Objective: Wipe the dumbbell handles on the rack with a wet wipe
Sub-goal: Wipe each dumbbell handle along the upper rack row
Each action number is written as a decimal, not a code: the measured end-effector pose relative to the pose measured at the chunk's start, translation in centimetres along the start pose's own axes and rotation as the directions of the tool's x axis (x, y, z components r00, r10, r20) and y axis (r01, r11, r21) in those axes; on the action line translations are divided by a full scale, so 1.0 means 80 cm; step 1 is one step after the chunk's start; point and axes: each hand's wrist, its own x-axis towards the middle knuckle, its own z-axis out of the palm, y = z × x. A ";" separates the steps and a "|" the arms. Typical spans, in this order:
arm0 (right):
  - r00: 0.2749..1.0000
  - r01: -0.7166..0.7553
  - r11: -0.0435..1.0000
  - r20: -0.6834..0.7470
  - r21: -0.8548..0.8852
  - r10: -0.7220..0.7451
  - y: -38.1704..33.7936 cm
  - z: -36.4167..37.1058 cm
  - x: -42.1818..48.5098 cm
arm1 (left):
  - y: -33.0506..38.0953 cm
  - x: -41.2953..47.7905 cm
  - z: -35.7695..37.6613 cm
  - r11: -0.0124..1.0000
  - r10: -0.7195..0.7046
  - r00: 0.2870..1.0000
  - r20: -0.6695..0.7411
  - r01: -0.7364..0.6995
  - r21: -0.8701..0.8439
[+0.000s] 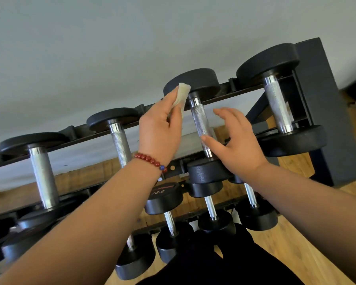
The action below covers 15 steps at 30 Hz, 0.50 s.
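Several black dumbbells with knurled steel handles lie across the top tier of a black rack (224, 88). My left hand (159, 130), with a red bead bracelet at the wrist, pinches a folded white wet wipe (181, 95) just left of the third dumbbell handle (200, 124). The wipe is close beside that handle, near its far end. My right hand (234, 138) hovers with spread, relaxed fingers over the near end of the same handle, its thumb tip at the bar. It holds nothing.
Other top-tier handles sit at the left (42, 175), middle left (120, 144) and far right (277, 103). Smaller dumbbells (164, 199) fill the lower tiers. A dark box (325, 112) stands right of the rack. A grey wall is behind and a wooden floor (296, 249) below.
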 end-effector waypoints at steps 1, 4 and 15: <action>0.999 0.035 0.999 -0.040 -0.003 -0.035 -0.006 -0.003 0.006 | -0.001 0.005 -0.004 0.995 0.085 0.996 -0.020 -0.084 0.045; 0.990 0.101 0.995 -0.097 -0.007 -0.102 -0.022 -0.011 0.033 | -0.006 0.029 -0.003 0.964 0.171 0.982 0.074 -0.183 0.192; 0.978 0.196 0.968 0.108 -0.159 -0.181 -0.016 -0.013 0.084 | -0.007 0.072 0.033 0.906 0.107 0.967 0.229 -0.190 0.377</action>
